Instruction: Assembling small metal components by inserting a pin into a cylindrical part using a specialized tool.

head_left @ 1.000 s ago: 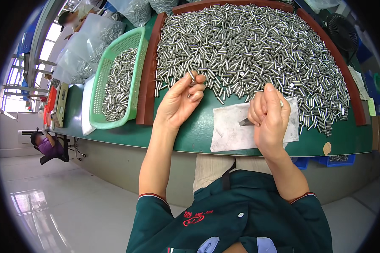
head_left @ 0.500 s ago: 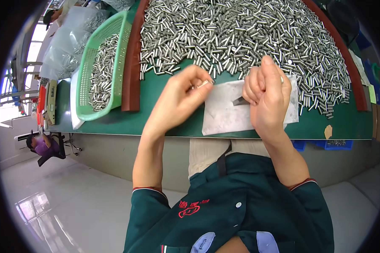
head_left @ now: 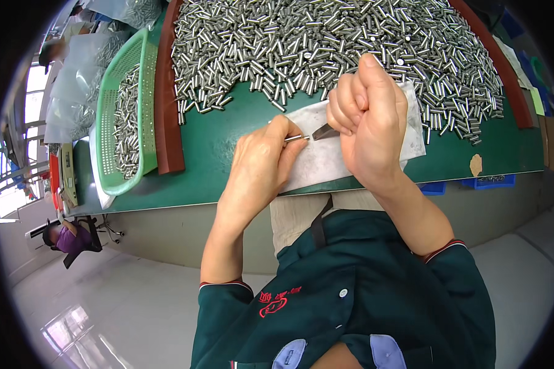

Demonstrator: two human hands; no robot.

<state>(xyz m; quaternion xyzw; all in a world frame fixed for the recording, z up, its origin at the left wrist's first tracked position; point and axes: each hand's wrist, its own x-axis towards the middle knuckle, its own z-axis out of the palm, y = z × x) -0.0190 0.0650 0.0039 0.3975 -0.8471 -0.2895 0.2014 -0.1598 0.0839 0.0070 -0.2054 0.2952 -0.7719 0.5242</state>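
Note:
My left hand (head_left: 260, 163) pinches a small metal pin (head_left: 297, 138) between thumb and fingertips, above the white cloth (head_left: 317, 167). My right hand (head_left: 370, 120) is closed round a dark, flat-bladed tool (head_left: 325, 131). Only the blade shows; its handle is hidden in my fist. The blade points left, its tip close to the pin's end; whether they touch I cannot tell. Just beyond both hands spreads a large heap of shiny metal pins (head_left: 301, 55) on the green tabletop (head_left: 221, 138).
Red-brown strips (head_left: 168, 98) border the heap on both sides. To the left stands a green perforated basket (head_left: 106, 123) with more pins, beside clear plastic bags (head_left: 74, 83). Blue bins (head_left: 495, 181) sit below the table's right edge. A person in purple (head_left: 71, 240) sits far left.
The pin and the blade have come close together, my left hand lower and the pin more plainly visible. The whole view has shifted slightly. Both hands keep their hold.

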